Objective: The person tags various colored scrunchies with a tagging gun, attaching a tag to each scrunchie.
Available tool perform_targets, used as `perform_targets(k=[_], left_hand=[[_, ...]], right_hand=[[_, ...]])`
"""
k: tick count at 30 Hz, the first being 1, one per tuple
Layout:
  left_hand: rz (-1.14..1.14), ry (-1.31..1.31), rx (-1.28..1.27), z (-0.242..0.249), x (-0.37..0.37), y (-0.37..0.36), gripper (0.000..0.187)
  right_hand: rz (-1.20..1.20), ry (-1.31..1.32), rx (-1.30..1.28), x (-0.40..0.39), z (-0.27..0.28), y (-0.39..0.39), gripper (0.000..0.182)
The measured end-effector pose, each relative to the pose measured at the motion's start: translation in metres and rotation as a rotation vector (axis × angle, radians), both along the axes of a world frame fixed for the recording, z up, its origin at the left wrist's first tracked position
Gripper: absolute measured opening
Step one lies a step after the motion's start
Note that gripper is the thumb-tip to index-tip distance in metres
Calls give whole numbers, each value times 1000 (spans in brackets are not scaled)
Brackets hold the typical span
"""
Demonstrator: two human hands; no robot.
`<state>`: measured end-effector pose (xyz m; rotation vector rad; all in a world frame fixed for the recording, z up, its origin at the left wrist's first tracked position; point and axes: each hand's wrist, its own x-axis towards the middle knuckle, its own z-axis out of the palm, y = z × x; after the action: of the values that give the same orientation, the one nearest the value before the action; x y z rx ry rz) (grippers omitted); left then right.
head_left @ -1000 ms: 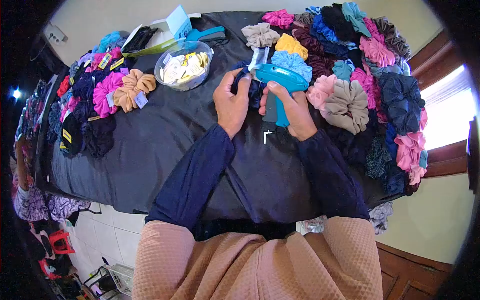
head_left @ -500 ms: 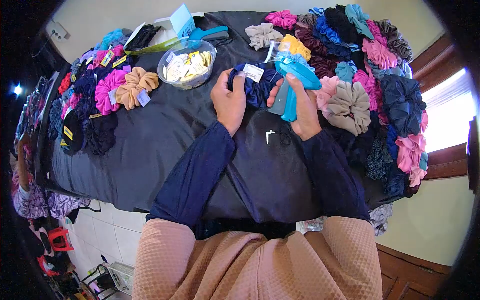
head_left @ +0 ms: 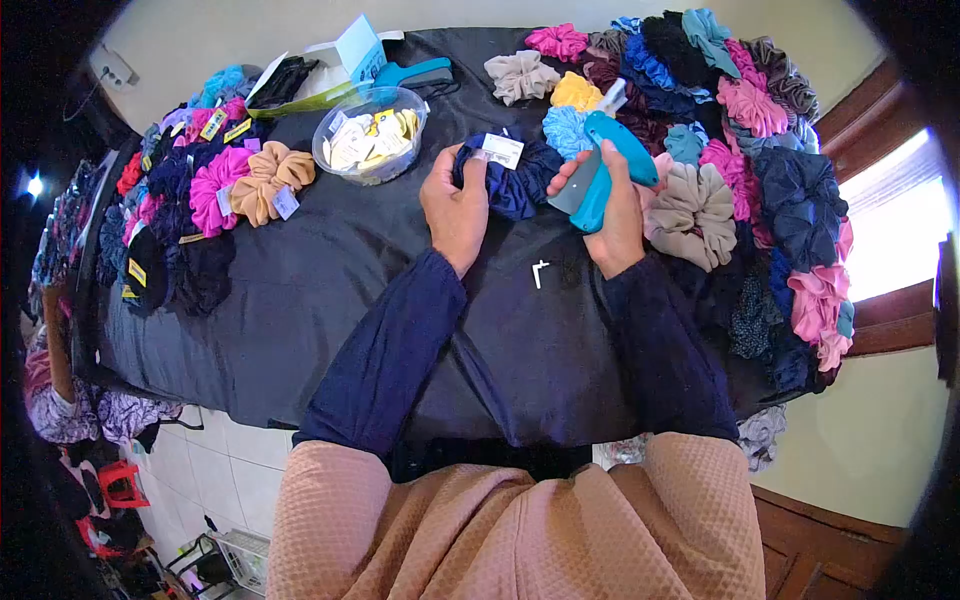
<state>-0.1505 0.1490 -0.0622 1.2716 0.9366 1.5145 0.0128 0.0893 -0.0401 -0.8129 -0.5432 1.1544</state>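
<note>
My left hand [head_left: 457, 205] is closed on a navy scrunchie [head_left: 515, 185], its thumb near a small white tag [head_left: 502, 150] that lies on the fabric. In my right hand [head_left: 615, 215] is a teal and grey tagging gun [head_left: 605, 170], with my fingers wrapped round its handle. The gun's front end points up and away, apart from the scrunchie. A small white L-shaped piece [head_left: 540, 273] lies on the black cloth between my forearms. Beyond my left hand stands a clear plastic tub [head_left: 370, 140] holding many paper tags.
Tagged scrunchies [head_left: 215, 190] are heaped at the left. Another heap of scrunchies [head_left: 700, 200] fills the right side, close to my right hand. At the back are an open box [head_left: 330, 70] and a teal-handled tool [head_left: 412, 70]. Black cloth [head_left: 300, 320] covers the table.
The tagging gun has moved up and right, away from the tag, and tilted. The navy scrunchie stays in my left hand, with the tag on it.
</note>
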Motion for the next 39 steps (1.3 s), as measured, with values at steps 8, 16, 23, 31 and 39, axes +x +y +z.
perform_targets(k=[8, 16, 23, 31, 39], left_hand=[[105, 135, 165, 13, -2, -12, 18], [385, 158, 416, 42, -29, 0, 21], [867, 165, 490, 70, -105, 55, 30], [1321, 610, 176, 10, -197, 102, 31], [1354, 616, 242, 24, -175, 94, 36]], right_hand=[[10, -131, -33, -5, 4, -2, 36], [21, -191, -30, -6, 3, -2, 34], [-18, -229, -34, -13, 6, -2, 33], [16, -273, -59, -12, 6, -3, 37], [14, -292, -52, -14, 6, -3, 35]])
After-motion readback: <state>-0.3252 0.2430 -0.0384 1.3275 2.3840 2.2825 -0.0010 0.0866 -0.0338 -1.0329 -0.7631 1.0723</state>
